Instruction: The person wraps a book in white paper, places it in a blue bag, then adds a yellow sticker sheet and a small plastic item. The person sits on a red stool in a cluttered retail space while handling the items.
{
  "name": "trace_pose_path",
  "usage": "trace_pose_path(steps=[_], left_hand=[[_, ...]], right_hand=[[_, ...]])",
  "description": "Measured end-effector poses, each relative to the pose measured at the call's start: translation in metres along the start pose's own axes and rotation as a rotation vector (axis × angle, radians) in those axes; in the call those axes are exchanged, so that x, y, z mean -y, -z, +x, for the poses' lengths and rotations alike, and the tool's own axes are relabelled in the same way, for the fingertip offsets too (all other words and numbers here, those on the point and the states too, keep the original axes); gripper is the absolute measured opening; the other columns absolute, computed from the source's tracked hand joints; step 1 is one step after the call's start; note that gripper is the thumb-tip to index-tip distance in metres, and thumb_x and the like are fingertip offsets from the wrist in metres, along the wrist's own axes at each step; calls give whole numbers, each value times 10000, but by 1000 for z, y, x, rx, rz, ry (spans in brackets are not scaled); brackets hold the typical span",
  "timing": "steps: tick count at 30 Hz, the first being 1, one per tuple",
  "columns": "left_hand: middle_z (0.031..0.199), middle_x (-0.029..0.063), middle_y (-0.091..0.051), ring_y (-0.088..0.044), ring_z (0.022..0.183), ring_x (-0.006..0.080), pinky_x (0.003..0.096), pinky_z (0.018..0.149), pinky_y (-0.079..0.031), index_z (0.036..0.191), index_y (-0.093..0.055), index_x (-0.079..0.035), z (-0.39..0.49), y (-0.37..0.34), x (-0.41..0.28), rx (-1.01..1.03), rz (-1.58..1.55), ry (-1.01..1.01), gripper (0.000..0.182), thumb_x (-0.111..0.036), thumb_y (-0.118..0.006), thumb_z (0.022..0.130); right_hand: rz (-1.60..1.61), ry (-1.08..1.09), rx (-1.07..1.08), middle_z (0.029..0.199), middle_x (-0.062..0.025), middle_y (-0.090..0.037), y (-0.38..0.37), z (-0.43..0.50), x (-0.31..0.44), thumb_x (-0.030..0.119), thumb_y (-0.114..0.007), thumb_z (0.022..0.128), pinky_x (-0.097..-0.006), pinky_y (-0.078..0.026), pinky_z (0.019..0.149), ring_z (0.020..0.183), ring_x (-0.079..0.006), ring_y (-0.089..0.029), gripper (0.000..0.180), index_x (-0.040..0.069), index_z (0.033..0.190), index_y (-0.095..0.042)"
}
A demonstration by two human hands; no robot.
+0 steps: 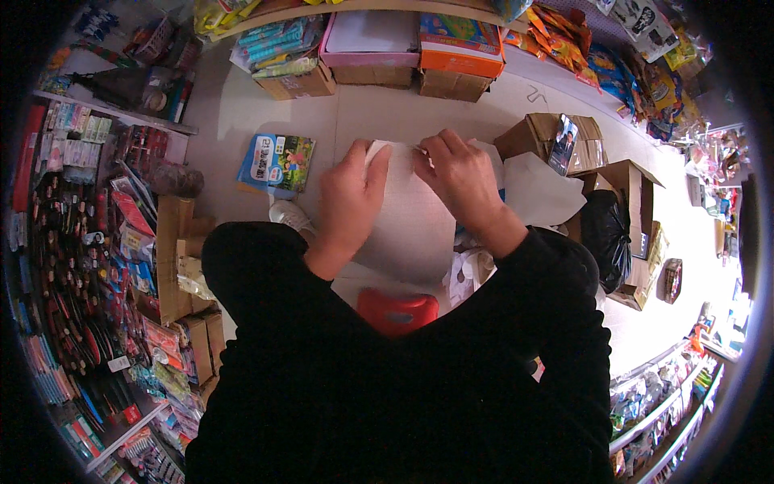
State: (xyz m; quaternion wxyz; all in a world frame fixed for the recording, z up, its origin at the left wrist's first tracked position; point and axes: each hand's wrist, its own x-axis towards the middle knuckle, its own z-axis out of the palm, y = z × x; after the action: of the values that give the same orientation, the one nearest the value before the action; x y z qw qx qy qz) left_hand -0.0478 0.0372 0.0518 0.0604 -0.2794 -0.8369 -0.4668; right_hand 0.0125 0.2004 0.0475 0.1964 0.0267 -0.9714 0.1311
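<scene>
A pale, greyish-white sheet of flexible material [414, 224] hangs between my hands and curves down toward my lap. My left hand [354, 202] pinches its upper left edge between thumb and fingers. At its top right corner, my right hand [462, 178] has thumb and fingers bent together on the edge; the fingertips are partly hidden. Whitish sheets [541, 190] lie just right of my right hand. Left of my hands, a stack of colourful booklets [278, 163] rests on the floor. Below the sheet shows a red plastic stool [396, 311].
Cardboard boxes [529, 136] stand at the right, one with a phone [563, 145] leaning on it. Beside them is a black plastic bag [604, 242]. Boxes with packs [369, 57] line the far shelf. Crowded goods shelves [112, 124] run along the left. A white shoe [290, 215] is on the floor.
</scene>
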Motion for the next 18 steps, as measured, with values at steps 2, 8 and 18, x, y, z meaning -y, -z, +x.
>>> trace_pose_path(steps=[2,8,18], left_hand=[[786,254,-621,-619,747,433,438,591,-473,993,-594,10,0,-1,-1,-15,-53,-2,230,-209,-586,924],[796,245,-629,-625,740,417,412,600,-474,999,-595,22,5,0,5,-66,-104,-14,244,-212,-572,936],[823,229,-646,-638,739,365,383,655,-479,995,-601,37,9,16,18,-94,-152,56,264,-219,-572,937]], right_hand=[[-35,-3,5,853,-119,-576,1,1,3,171,-640,814,-366,-547,648,799,-294,-638,164,25,870,-590],[415,-236,-33,791,-131,-638,-2,1,-18,160,-664,771,-387,-539,664,729,-296,-657,141,33,807,-613],[-309,-459,46,1029,-109,-665,15,-14,-110,246,-665,820,-389,-554,751,925,-271,-656,259,88,1025,-671]])
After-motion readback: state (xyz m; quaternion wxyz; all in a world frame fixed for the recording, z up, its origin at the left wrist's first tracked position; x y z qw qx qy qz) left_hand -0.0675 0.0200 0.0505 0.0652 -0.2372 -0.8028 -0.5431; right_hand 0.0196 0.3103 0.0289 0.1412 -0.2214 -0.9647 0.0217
